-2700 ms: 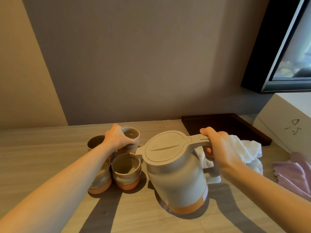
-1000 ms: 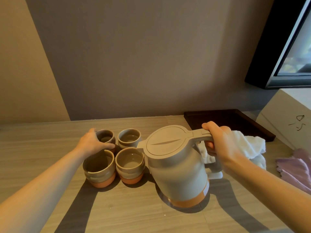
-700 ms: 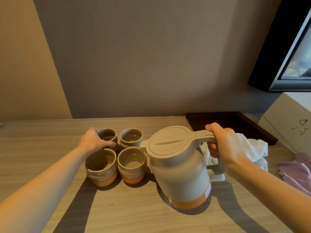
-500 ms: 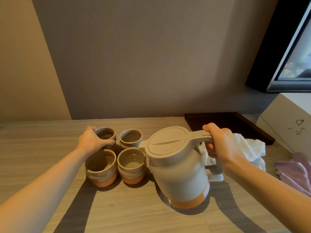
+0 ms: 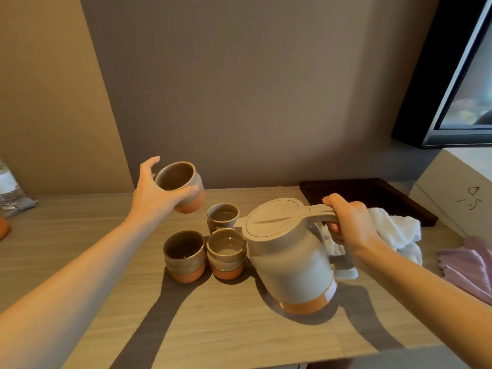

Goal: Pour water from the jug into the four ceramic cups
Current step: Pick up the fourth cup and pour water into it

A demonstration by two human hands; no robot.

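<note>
My left hand [image 5: 151, 194] holds one grey and terracotta ceramic cup [image 5: 183, 186] lifted above the table, tilted with its mouth toward me. Three more cups stand on the wooden table [image 5: 80, 235]: a front left cup [image 5: 185, 255], a front right cup [image 5: 226, 253] holding water, and a back cup [image 5: 223, 217] with water in it. The grey jug [image 5: 290, 262] with a terracotta base and closed lid stands upright just right of the cups. My right hand [image 5: 351, 222] grips its handle.
A white cloth [image 5: 396, 230] lies behind the jug's handle. A dark tray [image 5: 372, 193] sits at the back right, a white box [image 5: 458, 193] and a purple cloth [image 5: 471, 265] further right. A plastic bottle [image 5: 8, 187] stands at the far left. A screen [image 5: 460, 75] hangs upper right.
My left hand has lifted the back left cup off the table and raised it, tilted. The jug and my right hand stay in place.
</note>
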